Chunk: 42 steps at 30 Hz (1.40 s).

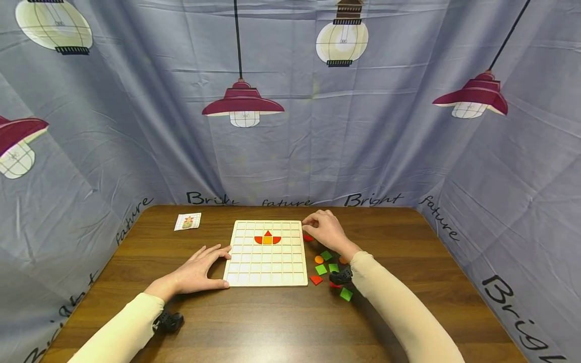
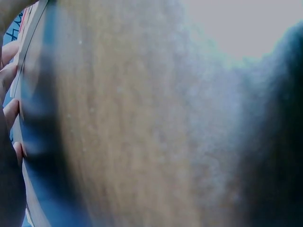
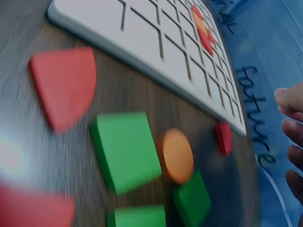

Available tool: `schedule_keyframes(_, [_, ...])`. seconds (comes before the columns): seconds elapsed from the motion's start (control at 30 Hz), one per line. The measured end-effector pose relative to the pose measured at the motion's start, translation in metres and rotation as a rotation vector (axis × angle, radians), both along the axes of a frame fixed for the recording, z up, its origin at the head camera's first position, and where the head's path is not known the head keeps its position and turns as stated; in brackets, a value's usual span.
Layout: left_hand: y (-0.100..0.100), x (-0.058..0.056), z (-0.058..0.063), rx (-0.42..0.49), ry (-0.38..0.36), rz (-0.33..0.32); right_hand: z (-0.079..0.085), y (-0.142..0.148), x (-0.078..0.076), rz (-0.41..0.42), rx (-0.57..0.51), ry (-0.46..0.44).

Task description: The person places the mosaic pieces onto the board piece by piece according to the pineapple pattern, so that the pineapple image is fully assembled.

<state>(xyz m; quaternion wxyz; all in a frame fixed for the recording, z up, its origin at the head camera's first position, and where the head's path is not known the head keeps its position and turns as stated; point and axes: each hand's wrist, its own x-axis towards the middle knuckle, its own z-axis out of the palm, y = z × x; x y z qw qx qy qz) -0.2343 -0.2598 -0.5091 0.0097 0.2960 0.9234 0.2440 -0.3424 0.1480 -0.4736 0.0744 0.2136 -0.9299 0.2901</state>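
The left hand (image 1: 196, 273) has thumb and fingers spread wide, tips against the near-side edge of the board (image 1: 265, 269); it touches but grips nothing. The right hand (image 1: 327, 229) has loosely bent fingers by the board's far right corner, with nothing seen in them; whether they touch it, I cannot tell. The board lies flat between both hands, its shapes set in the far half: a red triangle (image 1: 268, 234) above an orange square (image 1: 267, 240).

The step looks like squaring or steadying the board. Light, even pressure from the left hand would likely suit, lest the board skid or its shapes shift; the right wrist should stay lifted over the green pieces (image 1: 321, 269), orange disc (image 1: 319, 259) and red quarter (image 1: 316, 279) beneath it.

Beyond the right hand, the table (image 1: 254, 322) soon ends at the cloth (image 1: 290, 166). Bare wood lies between the forearms. The card (image 1: 187, 221) sits beyond the left hand.
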Motion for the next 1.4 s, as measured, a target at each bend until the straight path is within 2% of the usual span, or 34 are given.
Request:
schedule_keyframes(0.33, [0.0, 0.001, 0.001, -0.005, -0.019, 0.004, 0.001, 0.042, 0.007, 0.0, 0.016, -0.006])
schedule_keyframes(0.97, [0.002, 0.001, 0.0, 0.014, 0.009, 0.002, -0.017, 0.079, 0.037, 0.092, 0.123, -0.105])
schedule_keyframes(1.4, [0.002, 0.001, -0.001, 0.018, 0.017, 0.001, -0.023, 0.114, 0.057, 0.053, 0.133, -0.114])
